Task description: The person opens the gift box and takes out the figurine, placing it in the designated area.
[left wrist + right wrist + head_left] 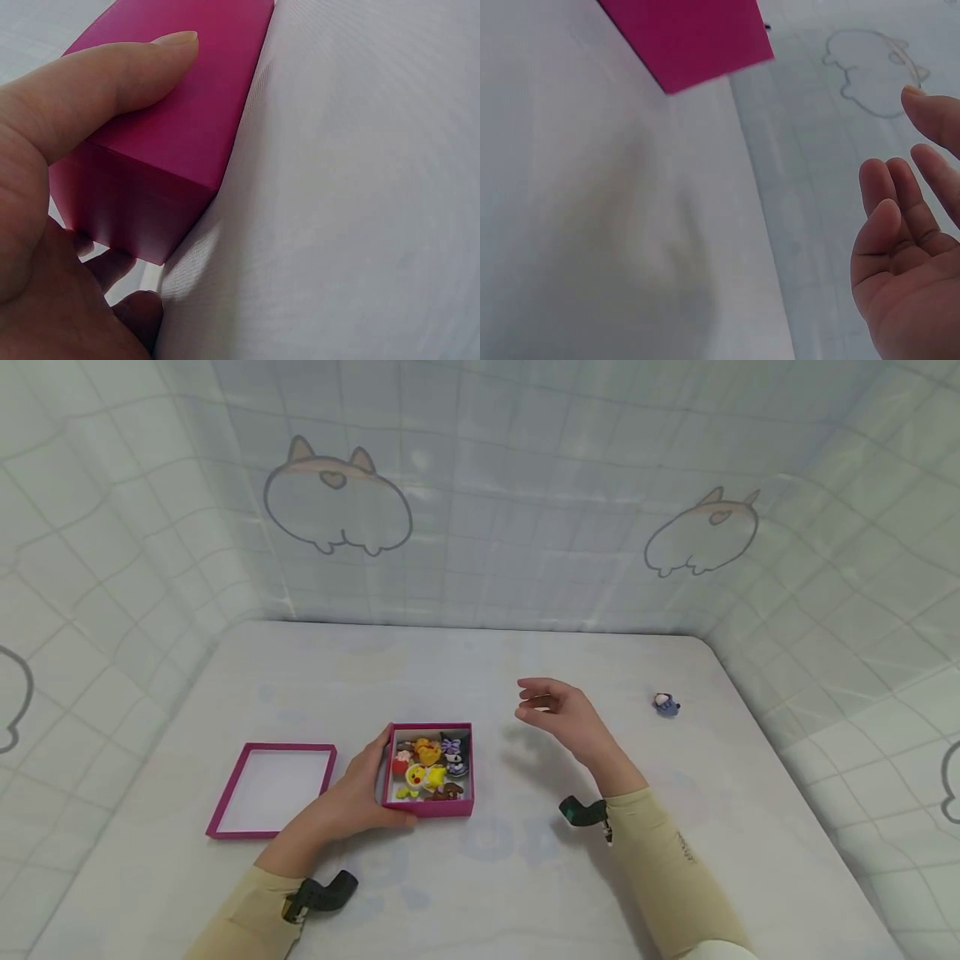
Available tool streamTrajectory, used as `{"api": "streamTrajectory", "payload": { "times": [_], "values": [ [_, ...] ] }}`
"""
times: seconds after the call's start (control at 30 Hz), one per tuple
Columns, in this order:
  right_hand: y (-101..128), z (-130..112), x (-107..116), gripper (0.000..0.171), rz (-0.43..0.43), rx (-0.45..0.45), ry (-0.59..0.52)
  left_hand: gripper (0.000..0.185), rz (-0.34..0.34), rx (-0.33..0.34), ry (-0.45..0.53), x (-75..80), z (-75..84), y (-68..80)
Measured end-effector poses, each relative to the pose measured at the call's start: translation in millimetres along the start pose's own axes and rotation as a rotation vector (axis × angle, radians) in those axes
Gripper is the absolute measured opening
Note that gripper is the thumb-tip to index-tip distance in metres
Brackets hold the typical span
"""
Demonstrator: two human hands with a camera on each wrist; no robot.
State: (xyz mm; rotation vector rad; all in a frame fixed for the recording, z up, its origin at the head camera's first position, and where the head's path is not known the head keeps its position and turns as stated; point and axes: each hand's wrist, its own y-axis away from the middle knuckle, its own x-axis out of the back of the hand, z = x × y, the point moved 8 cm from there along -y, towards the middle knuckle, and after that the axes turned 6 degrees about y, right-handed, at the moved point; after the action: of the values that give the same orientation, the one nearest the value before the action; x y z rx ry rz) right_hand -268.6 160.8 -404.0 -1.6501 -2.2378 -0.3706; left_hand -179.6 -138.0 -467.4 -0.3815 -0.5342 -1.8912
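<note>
Head view: my left hand grips the pink box at its near-left corner, thumb along the near wall, fingers up the left side. Box sits mid-table, roughly square, open top, packed w/ small figurines: yellow, red, purple, brown bits. My right hand hovers just right of the box and a bit farther back, fingers loosely curled, holding nothing. So the box lies left of the right hand, near but apart. A lone blue-grey figurine sits on the table well to the right of that hand, nothing between them; right hand is by far the nearer one to it. Box lid lies open-side up, left of the box, just beyond my left hand.

Left wrist view: thumb is laid flat on the pink box wall, other fingers tucked under/behind the corner. Firm hold. White cloth all round, no obstacles.

Right wrist view: right hand is empty, fingers relaxed and slightly bent, palm toward cam. A corner of the pink box shows at top, apart from the hand. Stray figurine isn't in this view.
</note>
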Motion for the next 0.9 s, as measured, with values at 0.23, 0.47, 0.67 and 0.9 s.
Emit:
{"api": "streamTrajectory", "payload": {
  "times": [0.23, 0.47, 0.67, 0.9],
  "values": [
    [-2.1, -13.8, -31.1, 0.046, -0.061, 0.052, -0.017, 0.14, 0.006, -0.001, 0.0, 0.1, -0.3, -0.8],
    [-3.0, -21.9, -59.7, 0.045, -0.116, 0.085, 0.014, 0.14, 0.013, 0.016, -0.014, -0.6, -1.7, 0.4],
    [0.5, -28.0, -81.0, 0.048, -0.162, 0.116, 0.08, 0.139, 0.013, 0.012, -0.016, -0.9, 0.0, 1.8],
    [3.6, -35.3, -89.5, 0.044, -0.159, 0.214, 0.242, 0.139, 0.008, -0.004, -0.002, -1.9, -1.2, 1.8]
  ]
}}
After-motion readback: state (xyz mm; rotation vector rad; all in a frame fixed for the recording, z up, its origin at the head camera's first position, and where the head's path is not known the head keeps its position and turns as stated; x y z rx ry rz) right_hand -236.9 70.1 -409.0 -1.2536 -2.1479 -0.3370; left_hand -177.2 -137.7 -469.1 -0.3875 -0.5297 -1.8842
